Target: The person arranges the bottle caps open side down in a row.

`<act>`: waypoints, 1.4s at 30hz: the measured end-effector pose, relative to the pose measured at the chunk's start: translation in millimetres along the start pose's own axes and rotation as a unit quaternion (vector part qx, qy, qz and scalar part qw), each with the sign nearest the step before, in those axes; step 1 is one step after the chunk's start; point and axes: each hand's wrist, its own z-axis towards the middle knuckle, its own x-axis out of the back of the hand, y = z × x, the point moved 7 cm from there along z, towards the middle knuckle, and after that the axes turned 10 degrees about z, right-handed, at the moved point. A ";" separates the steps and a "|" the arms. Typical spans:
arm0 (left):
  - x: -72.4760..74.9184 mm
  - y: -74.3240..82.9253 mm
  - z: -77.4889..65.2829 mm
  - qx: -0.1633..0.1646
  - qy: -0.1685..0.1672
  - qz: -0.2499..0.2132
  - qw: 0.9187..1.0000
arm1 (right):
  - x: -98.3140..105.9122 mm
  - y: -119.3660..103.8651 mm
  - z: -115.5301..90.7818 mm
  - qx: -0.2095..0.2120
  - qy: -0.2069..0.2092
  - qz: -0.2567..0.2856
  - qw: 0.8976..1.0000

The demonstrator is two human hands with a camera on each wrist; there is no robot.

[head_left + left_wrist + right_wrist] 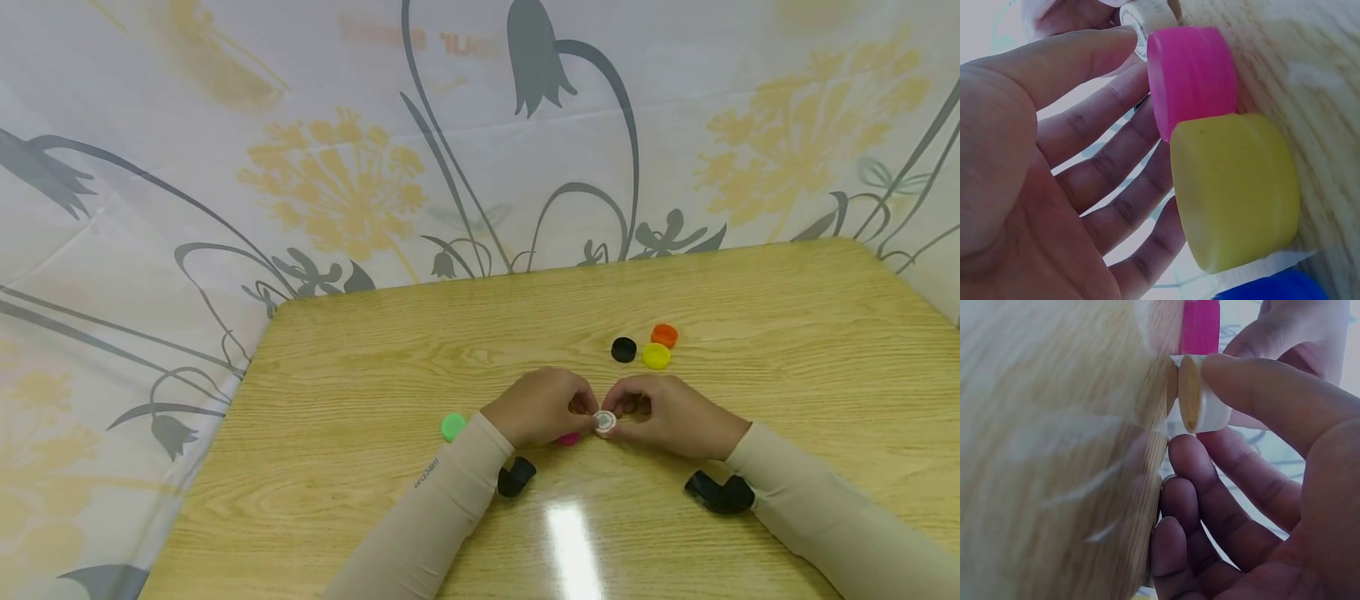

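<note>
A small round white bottle cap (604,422) is between my two hands at mid-table. My right hand (667,417) pinches it between thumb and fingers, and in the right wrist view this white cap (1213,409) stands on its edge at the wood. From the other side, my left hand (543,408) pinches it with thumb and index finger. Beside the left fingers are a pink cap (1192,78) and a yellow cap (1235,194), with a blue cap (1275,289) partly cut off below. In the head view the left hand hides most of these.
A green cap (453,427) lies left of the left wrist. Farther back are a black cap (623,349), an orange cap (664,335) and a yellow one touching or nearly touching it. A patterned cloth (480,150) hangs behind the wooden table (360,358).
</note>
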 end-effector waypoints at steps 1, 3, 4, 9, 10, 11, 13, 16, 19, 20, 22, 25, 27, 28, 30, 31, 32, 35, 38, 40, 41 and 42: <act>-0.3 -0.2 0.4 0.000 0.000 0.001 1.000 | 0.0 -0.8 -0.1 0.004 -0.002 -0.003 1.000; -1.0 -0.6 1.1 0.001 0.001 0.003 1.000 | 0.0 -1.7 -0.3 0.006 -0.002 -0.006 1.000; -1.2 -0.7 1.4 0.002 0.002 0.005 1.000 | -0.1 -2.0 -0.4 0.006 -0.002 -0.007 1.000; -2.7 -1.5 2.2 0.010 0.005 0.010 1.000 | -1.4 -2.0 -0.6 -0.002 -0.005 -0.009 1.000; -3.1 -1.7 2.3 0.011 0.005 0.010 1.000 | -1.7 -2.3 -0.7 -0.003 -0.006 -0.010 1.000; -3.4 -1.9 2.4 0.013 0.006 0.011 1.000 | -1.9 -2.4 -0.7 -0.004 -0.007 -0.010 1.000; -3.7 -2.1 2.6 0.014 0.009 0.012 1.000 | -1.6 -2.9 -0.5 -0.006 -0.009 -0.010 1.000; -2.4 -1.8 2.0 0.012 0.012 0.013 1.000 | -0.8 -3.7 -0.1 -0.010 -0.012 -0.013 1.000; 0.1 -2.4 0.1 0.016 0.010 0.013 1.000 | 1.8 -4.4 -0.4 -0.013 -0.007 -0.023 1.000; 1.7 -2.5 -0.6 0.018 0.012 0.015 1.000 | 3.4 -5.1 -0.5 -0.013 -0.001 -0.026 1.000; 5.9 -3.0 -1.8 0.024 0.020 0.019 0.999 | 8.7 -7.2 -1.1 -0.010 0.019 -0.037 0.999; 13.7 -3.2 -2.5 0.030 0.048 0.023 0.998 | 18.6 -10.0 -0.8 -0.008 0.062 -0.051 0.997; 19.8 -2.2 -3.0 0.030 0.074 0.024 0.997 | 25.6 -11.4 0.6 -0.003 0.094 -0.067 0.993; 22.4 -1.5 -2.4 0.030 0.084 0.026 0.996 | 28.7 -11.4 1.4 -0.002 0.107 -0.072 0.992; 28.0 1.3 -1.0 0.028 0.103 0.036 0.994 | 35.6 -11.7 3.5 0.001 0.134 -0.091 0.987; 30.9 3.1 0.3 0.027 0.110 0.044 0.993 | 39.3 -11.9 4.8 0.002 0.145 -0.102 0.984; 33.7 5.0 2.2 0.026 0.114 0.053 0.992 | 43.0 -12.0 6.1 0.004 0.155 -0.111 0.982; 41.8 10.9 9.6 0.026 0.118 0.087 0.989 | 52.5 -11.4 10.9 -0.004 0.170 -0.140 0.976; 50.2 14.0 18.3 0.032 0.115 0.121 0.986 | 57.5 -5.3 17.3 -0.025 0.158 -0.156 0.975; 54.7 14.6 24.7 0.035 0.111 0.137 0.984 | 59.2 -0.4 20.8 -0.041 0.146 -0.162 0.975; 56.1 14.3 27.9 0.037 0.107 0.143 0.983 | 59.8 2.1 22.3 -0.048 0.141 -0.163 0.975; 56.6 13.6 31.3 0.039 0.103 0.148 0.983 | 60.6 4.6 23.6 -0.054 0.137 -0.165 0.975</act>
